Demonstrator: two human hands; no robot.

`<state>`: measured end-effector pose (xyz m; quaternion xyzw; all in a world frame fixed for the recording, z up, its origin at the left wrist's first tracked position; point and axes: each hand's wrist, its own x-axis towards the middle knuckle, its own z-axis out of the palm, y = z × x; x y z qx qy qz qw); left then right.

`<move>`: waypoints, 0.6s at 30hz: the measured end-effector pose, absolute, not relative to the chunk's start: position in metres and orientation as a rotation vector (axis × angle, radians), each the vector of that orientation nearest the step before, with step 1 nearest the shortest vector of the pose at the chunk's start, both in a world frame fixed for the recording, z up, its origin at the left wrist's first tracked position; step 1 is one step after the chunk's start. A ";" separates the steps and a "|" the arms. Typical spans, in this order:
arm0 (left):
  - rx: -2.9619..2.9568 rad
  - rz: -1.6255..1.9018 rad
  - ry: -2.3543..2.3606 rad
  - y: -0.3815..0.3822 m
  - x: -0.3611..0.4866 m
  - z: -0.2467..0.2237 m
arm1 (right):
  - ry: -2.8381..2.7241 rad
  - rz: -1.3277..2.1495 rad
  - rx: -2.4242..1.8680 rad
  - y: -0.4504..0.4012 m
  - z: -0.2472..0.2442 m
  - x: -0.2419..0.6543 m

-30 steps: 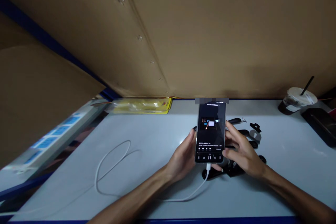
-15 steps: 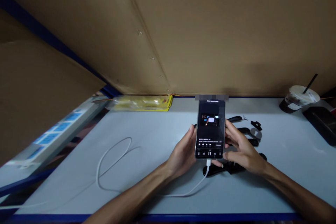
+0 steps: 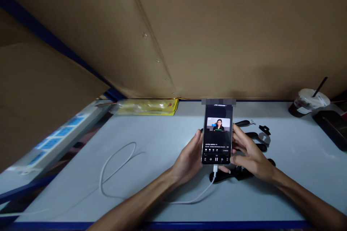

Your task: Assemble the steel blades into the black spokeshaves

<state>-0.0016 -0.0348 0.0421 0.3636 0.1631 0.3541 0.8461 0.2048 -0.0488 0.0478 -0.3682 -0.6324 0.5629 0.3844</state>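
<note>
A smartphone [image 3: 217, 139] is held upright between both hands, its screen facing me with a video playing. My left hand [image 3: 189, 155] grips its left edge, the thumb along the side and fingertips showing under the bottom. My right hand [image 3: 249, 151] is closed on the right edge, thumb by the lower corner. A white charging cable [image 3: 215, 169] is plugged into the phone's bottom and runs left in a loop over the table. Behind and below the hands lie several black-handled tools [image 3: 223, 176], partly hidden.
A yellow-backed clear package [image 3: 148, 107] lies at the table's back edge. On the right stand a lidded drink cup [image 3: 307, 103] with a black straw and a black case [image 3: 332, 128]. A small black part [image 3: 265, 129] rests near the tools. Cardboard panels [image 3: 230, 36] wall the back.
The picture on the phone screen has switched from a dark scene to a person against a light background. Both hands and the phone hold almost the same position.
</note>
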 end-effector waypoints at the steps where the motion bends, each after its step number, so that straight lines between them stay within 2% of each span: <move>1: 0.767 0.749 0.350 -0.035 -0.002 0.042 | -1.610 1.433 -0.940 -0.049 0.047 0.205; 18: 0.784 0.757 0.334 -0.035 -0.002 0.037 | -1.617 1.430 -0.914 -0.049 0.043 0.208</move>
